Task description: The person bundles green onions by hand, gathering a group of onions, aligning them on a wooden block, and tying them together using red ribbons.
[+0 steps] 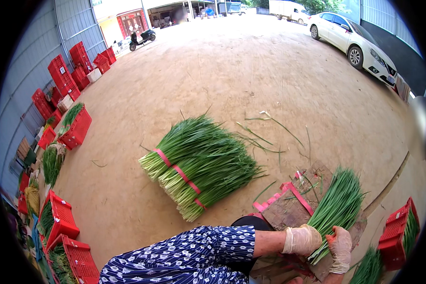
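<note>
The bare dirt ground carries tied chive bundles, stray stalks and a wooden board.

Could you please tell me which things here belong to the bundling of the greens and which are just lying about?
In use:
- left hand and right hand, both gripping the bunch of greens
- wooden board
- pink ties
- tied bundles

Lying about:
- loose stalks
- red crates
- white car
- scooter
</note>
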Tool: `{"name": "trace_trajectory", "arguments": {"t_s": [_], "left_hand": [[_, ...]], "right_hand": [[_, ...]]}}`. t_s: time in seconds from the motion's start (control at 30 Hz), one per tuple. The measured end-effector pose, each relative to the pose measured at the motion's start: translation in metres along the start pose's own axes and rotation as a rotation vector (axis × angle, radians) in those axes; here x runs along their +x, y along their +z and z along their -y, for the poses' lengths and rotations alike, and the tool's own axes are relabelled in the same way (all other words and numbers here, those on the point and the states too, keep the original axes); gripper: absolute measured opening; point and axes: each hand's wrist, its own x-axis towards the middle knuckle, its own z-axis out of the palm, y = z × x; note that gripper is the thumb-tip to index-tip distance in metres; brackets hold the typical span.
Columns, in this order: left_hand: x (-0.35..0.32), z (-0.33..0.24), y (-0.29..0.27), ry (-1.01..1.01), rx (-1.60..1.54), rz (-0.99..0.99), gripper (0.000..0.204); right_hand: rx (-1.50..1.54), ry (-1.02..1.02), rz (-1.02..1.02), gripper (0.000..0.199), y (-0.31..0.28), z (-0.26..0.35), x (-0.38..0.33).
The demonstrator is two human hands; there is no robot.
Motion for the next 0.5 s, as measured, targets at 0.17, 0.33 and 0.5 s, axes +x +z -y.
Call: {"name": "trace_trajectory", "arguments": {"t_s": [0.17, 0.33, 0.5], "left_hand": [[0.005, -0.008, 0.002, -0.017, -0.007, 0.005, 0.027], [0.015, -0.015, 0.001, -0.046, -0.036, 0.118, 0.031], [0.026, -0.022, 0.004, -0.043, 0.017, 0.212, 0.031]], "right_hand": [[0.056, -0.017, -0.038, 0.048, -0.005, -0.025, -0.007], [0.039, 0.016, -0.016, 0.049, -0.023, -0.018, -0.018], [0.069, -0.032, 0.025, 0.054, -0.028, -0.033, -0.028]]}}
